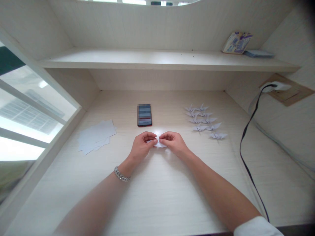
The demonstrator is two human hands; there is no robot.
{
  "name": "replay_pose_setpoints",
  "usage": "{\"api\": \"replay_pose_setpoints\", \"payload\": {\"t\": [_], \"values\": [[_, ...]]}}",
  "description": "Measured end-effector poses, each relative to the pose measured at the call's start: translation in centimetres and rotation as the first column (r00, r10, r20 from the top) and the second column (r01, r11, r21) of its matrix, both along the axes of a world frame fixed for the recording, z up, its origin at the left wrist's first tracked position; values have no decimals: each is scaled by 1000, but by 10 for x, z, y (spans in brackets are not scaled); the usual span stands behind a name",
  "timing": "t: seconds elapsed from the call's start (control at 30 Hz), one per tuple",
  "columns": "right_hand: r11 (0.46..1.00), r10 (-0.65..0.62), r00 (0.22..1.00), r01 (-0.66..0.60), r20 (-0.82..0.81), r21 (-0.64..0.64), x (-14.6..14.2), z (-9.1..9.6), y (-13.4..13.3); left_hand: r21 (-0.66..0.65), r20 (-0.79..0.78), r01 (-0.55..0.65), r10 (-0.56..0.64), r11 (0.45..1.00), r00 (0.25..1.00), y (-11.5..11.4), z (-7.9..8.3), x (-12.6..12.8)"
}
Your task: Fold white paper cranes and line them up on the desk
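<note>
We see two hands, both narrow, at the centre of the frame; our left hand (144, 144) has thumb and fingers drawn together in a pinch on the left end of a small white paper (161, 145); our right hand (173, 142) does the same on the right end, fingers curled and thumb in front; fingertips of the two are close, a slim gap between them.

The paper sits low between the hands, just above or on the table (157, 193), we can't tell which; fingers cover much of it, so its exact shape is unclear; its lower edge shows under the thumbs.

Just above the left hand in the frame, a dark phone-like device (144, 114), its face pixelated; left of centre, a loose overlapping pile of white sheets (97, 136); right of centre, a cluster of small folded paper birds (196, 121), mostly in paired rows, well apart from the right hand.

A chain bracelet (121, 174) is on the left wrist; a white sleeve (257, 226) shows at lower right; a black cable (241, 147) runs down the right side from a white plug (280, 86); a printed packet (237, 42) leans on the shelf (147, 59), upper right.
</note>
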State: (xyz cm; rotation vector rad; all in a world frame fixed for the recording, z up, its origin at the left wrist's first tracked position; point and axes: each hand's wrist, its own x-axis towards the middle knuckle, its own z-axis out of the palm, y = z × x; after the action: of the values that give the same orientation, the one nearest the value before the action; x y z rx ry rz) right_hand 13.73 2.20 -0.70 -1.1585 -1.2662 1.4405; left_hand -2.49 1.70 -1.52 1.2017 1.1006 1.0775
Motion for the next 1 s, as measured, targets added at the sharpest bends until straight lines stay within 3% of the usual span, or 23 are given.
{"api": "replay_pose_setpoints", "payload": {"t": [0.53,0.77,1.0], "values": [[1000,8,1000,-7,-25,17,1,-2,1,46,-88,36,-32,998,996,-1,2,-2],[999,24,1000,-24,-6,38,1,-2,0,-15,11,18,-18,1000,1000,-2,3,1],[992,19,991,-35,-133,-120,2,0,2,17,-26,-94,95,995,995,0,1,-1]]}}
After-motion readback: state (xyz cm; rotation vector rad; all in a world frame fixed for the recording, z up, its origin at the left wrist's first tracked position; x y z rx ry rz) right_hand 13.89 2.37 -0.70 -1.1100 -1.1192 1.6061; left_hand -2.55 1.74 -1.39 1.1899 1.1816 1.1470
